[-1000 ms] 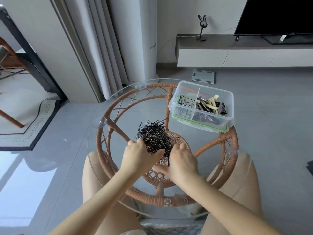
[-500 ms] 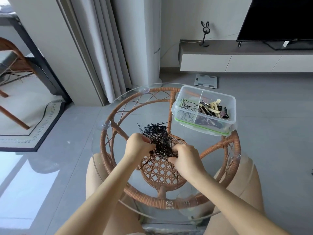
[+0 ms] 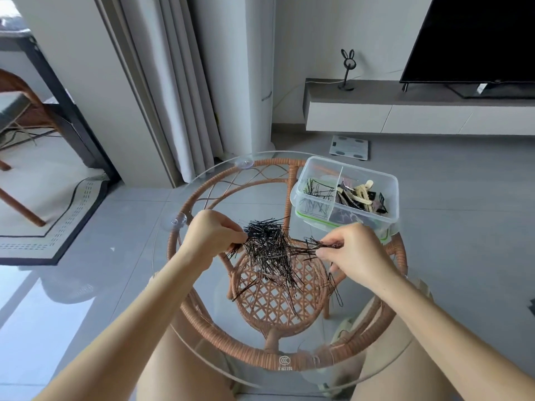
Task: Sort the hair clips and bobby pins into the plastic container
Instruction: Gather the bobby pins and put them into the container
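A heap of black bobby pins (image 3: 267,250) lies in the middle of the round glass tabletop (image 3: 202,345). My left hand (image 3: 212,235) grips the heap's left edge with curled fingers. My right hand (image 3: 351,251) pinches a small bunch of pins (image 3: 315,246) pulled out to the right of the heap. The clear plastic container (image 3: 390,186) stands at the table's far right; its left compartment holds bobby pins (image 3: 317,195), its right one beige and dark hair clips (image 3: 363,195).
The glass top rests on a woven rattan frame (image 3: 278,363). A few stray pins (image 3: 337,293) lie near the right wrist. A scale (image 3: 348,146) sits on the floor beyond the table, a TV cabinet (image 3: 405,114) behind it, a rug (image 3: 49,227) at left.
Both hands were cupped round the heap; now they have drawn apart, the right hand pulling a small bunch of pins rightward, spreading the heap. The camera has tilted slightly.
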A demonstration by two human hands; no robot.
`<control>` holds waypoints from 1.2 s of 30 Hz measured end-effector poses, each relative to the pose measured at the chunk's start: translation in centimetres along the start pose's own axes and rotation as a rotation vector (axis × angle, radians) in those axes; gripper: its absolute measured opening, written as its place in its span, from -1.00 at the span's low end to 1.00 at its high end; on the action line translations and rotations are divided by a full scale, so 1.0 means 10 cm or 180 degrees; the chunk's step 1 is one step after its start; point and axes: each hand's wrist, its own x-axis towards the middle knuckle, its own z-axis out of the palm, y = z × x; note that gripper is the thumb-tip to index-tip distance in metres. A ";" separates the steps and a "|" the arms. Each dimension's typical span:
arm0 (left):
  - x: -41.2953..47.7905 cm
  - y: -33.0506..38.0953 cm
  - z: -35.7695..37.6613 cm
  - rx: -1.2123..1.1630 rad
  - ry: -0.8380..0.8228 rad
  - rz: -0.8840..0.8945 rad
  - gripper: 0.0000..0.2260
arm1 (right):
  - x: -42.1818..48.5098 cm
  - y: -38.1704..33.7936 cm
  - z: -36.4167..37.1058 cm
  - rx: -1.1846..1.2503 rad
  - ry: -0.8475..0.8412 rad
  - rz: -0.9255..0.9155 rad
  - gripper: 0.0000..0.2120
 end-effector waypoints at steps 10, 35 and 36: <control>0.07 0.29 -0.20 -0.0107 -0.0058 0.0122 -0.97 | 0.46 -0.09 -0.43 0.1291 0.0123 0.0327 -0.78; 0.39 0.66 0.08 -0.0263 -0.0237 0.0290 -0.96 | 1.80 -0.19 -0.07 -0.0034 -0.0523 0.1695 -0.58; 0.39 0.69 0.09 -0.0253 -0.0258 0.0308 -0.97 | 1.78 -0.20 -0.10 -0.0007 -0.0633 0.1655 -0.60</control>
